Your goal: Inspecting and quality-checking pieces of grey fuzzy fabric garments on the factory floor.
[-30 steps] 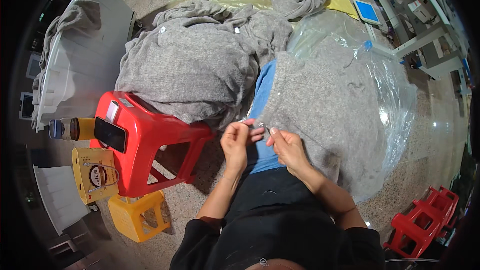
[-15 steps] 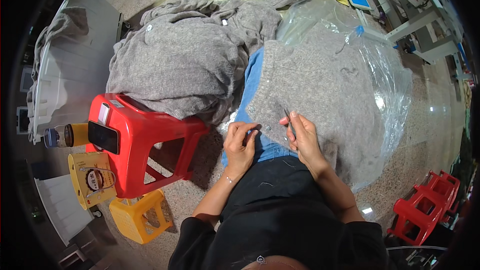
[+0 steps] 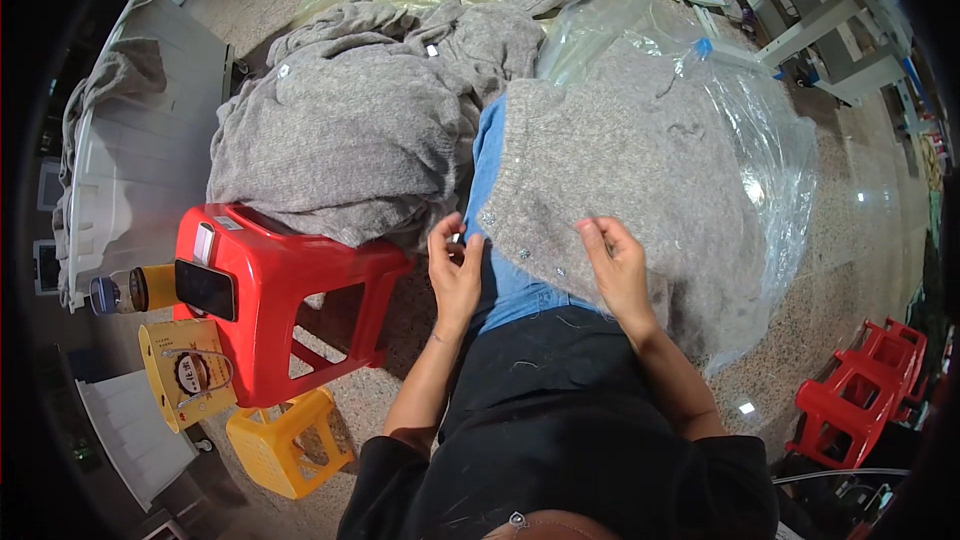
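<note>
A grey knitted garment [image 3: 620, 140] is spread over my lap and blue jeans [image 3: 505, 290], with several shiny buttons along its near-left edge. Just off that edge, my left hand [image 3: 455, 275] is raised with thumb and fingers curved apart, and I see nothing between them. My right hand [image 3: 618, 265] hovers over the garment right of the buttons, thumb and fingertips pinched together. Whatever it may hold is hidden; the dark slim tool seen earlier does not show now. Clear plastic sheeting [image 3: 775, 170] lies under the garment's right side.
A heap of grey knitwear [image 3: 340, 130] rests beside and behind a red stool [image 3: 270, 290] at left. On that stool lies a black phone [image 3: 205, 290]. A yellow stool [image 3: 285, 440], a yellow bag [image 3: 180, 380] and a white bin [image 3: 150, 130] stand further left; red stools [image 3: 850, 405] stand right.
Both hands have lifted and drawn apart, the left moving off the garment's edge. The dark tool in my right hand has gone from sight. The view has shifted slightly.
</note>
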`<action>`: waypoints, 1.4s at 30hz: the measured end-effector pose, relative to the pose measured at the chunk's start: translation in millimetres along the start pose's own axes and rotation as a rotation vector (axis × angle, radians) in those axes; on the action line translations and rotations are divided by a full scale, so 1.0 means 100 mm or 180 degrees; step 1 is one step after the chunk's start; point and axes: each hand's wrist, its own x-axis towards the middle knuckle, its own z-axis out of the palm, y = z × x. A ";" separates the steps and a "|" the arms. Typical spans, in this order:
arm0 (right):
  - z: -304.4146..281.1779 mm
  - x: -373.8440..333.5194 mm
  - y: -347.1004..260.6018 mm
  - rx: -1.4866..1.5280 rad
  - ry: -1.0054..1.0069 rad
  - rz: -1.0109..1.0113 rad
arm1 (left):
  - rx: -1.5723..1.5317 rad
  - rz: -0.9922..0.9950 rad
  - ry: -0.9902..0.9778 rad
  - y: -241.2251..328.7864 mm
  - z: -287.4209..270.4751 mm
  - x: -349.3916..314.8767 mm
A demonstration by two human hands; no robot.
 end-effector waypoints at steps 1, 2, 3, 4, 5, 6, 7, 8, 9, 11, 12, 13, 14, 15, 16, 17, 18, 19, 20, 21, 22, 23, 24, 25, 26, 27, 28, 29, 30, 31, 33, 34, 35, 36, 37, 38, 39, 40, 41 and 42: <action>-0.05 -0.01 0.01 -0.0850 0.0409 -0.0962 | 0.0405 0.0473 -0.0085 0.00 0.01 0.05; -0.12 -0.02 0.02 -0.0853 0.0420 -0.0962 | 0.0892 0.0855 -0.0234 0.01 0.01 0.10; -0.22 -0.04 0.04 -0.1443 0.0909 -0.1183 | 0.0887 0.0857 -0.0283 0.02 0.03 0.16; -0.34 -0.06 0.07 -0.2071 0.1347 -0.1378 | 0.0729 0.1155 -0.0433 0.03 0.05 0.24; -0.44 -0.06 0.12 -0.2048 0.1413 -0.1403 | 0.0639 0.1367 -0.0700 0.04 0.07 0.30; -0.56 -0.06 0.17 -0.2205 0.1268 -0.1198 | -0.0017 0.0323 -0.0812 0.05 0.09 0.35; -0.66 -0.07 0.22 -0.2267 0.1128 -0.1016 | -0.1005 -0.0100 -0.0747 0.07 0.07 0.43; -0.77 -0.08 0.25 -0.2347 0.1107 -0.1014 | -0.1823 -0.0669 -0.0784 0.09 0.03 0.51; -0.84 -0.08 0.27 -0.2175 0.0797 -0.0869 | -0.2193 -0.0837 -0.0658 0.11 0.01 0.55; -0.90 -0.02 0.24 -0.1988 0.0438 -0.0768 | -0.2061 -0.0905 -0.0604 0.13 -0.07 0.66; -0.87 0.03 0.18 -0.1769 0.0385 -0.0781 | -0.1968 -0.0994 -0.0663 0.12 -0.12 0.72; -0.84 0.10 0.08 -0.1584 0.0436 -0.0548 | -0.2089 -0.0973 -0.0663 0.11 -0.16 0.78; -0.81 0.18 -0.05 -0.1544 0.0294 -0.0856 | -0.2058 -0.0950 -0.0495 0.08 -0.20 0.86; -0.74 0.25 -0.20 -0.1244 0.0275 -0.0950 | -0.2032 -0.0990 -0.0383 0.04 -0.26 0.94; -0.62 0.36 -0.33 -0.0908 0.0205 -0.1181 | -0.2058 -0.0958 -0.0360 0.00 -0.32 1.03; -0.46 0.50 -0.44 -0.0926 0.0215 -0.1088 | -0.2076 -0.1000 -0.0254 -0.06 -0.37 1.13; -0.32 0.65 -0.53 -0.1367 0.0327 -0.1579 | -0.2047 -0.0972 -0.0174 -0.13 -0.39 1.23; -0.21 0.81 -0.61 -0.1801 0.0449 -0.2139 | -0.1834 -0.1036 -0.0086 -0.21 -0.40 1.32; -0.06 0.99 -0.65 -0.2078 0.0554 -0.2027 | -0.1578 -0.1238 0.0012 -0.29 -0.40 1.40; 0.07 1.15 -0.66 -0.2395 0.0695 -0.1738 | -0.1595 -0.1351 0.0096 -0.37 -0.36 1.46; 0.15 1.28 -0.67 -0.2367 0.0646 -0.1997 | -0.1616 -0.1204 0.0127 -0.44 -0.31 1.49; 0.21 1.38 -0.67 -0.2695 0.0647 -0.1655 | -0.1572 -0.1263 -0.0049 -0.51 -0.26 1.50; 0.23 1.43 -0.66 -0.3103 0.0683 -0.1085 | -0.1537 -0.1447 -0.0285 -0.56 -0.21 1.49; 0.22 1.45 -0.65 -0.3033 0.0638 -0.1285 | -0.1504 -0.1401 -0.0326 -0.60 -0.15 1.47; 0.18 1.44 -0.66 -0.2960 0.0359 -0.1406 | -0.1513 -0.1433 -0.0327 -0.62 -0.11 1.42; 0.14 1.42 -0.68 -0.2905 0.0160 -0.1511 | -0.1469 -0.1299 -0.0290 -0.63 -0.07 1.36; 0.09 1.39 -0.72 -0.2900 0.0083 -0.1511 | -0.1501 -0.1130 -0.0354 -0.60 -0.05 1.29; 0.03 1.31 -0.75 -0.2395 -0.0106 -0.1752 | -0.1520 -0.0870 -0.0127 -0.57 -0.04 1.20; -0.01 1.22 -0.78 -0.1907 -0.0233 -0.1968 | -0.0874 -0.0502 0.0433 -0.51 -0.02 1.11; -0.04 1.13 -0.81 -0.1881 -0.0306 -0.1966 | -0.0603 -0.0272 0.0649 -0.43 -0.06 1.01; -0.07 0.90 -0.83 -0.1719 0.0597 -0.2115 | -0.0240 0.0050 0.0748 -0.26 -0.12 0.70; -0.06 0.76 -0.80 -0.1708 0.0531 -0.2088 | -0.0170 0.0240 0.0736 -0.17 -0.09 0.54; -0.04 0.61 -0.76 -0.0997 0.0435 -0.1498 | 0.0258 0.0287 0.0596 -0.09 -0.08 0.37; -0.02 0.47 -0.72 -0.0289 0.0338 -0.0899 | 0.0844 0.0294 0.0314 -0.01 -0.10 0.22; 0.01 0.36 -0.66 -0.0505 0.0132 -0.0954 | 0.0965 0.0638 0.0318 0.05 -0.06 0.12; 0.05 0.25 -0.60 -0.0672 -0.0068 -0.1080 | 0.1148 0.0895 0.0280 0.10 -0.02 0.05; 0.12 0.15 -0.53 -0.0616 -0.0246 -0.0691 | 0.1152 0.0895 0.0279 0.12 0.00 0.02; 0.20 0.09 -0.46 -0.0492 -0.0390 -0.0459 | 0.1206 0.0666 0.0255 0.14 0.03 0.00; 0.26 0.04 -0.40 -0.0504 -0.0416 -0.0379 | 0.1238 0.0479 0.0209 0.14 0.04 0.00; 0.32 0.01 -0.34 -0.0397 -0.0645 -0.0394 | 0.1261 0.0460 0.0232 0.13 0.05 0.01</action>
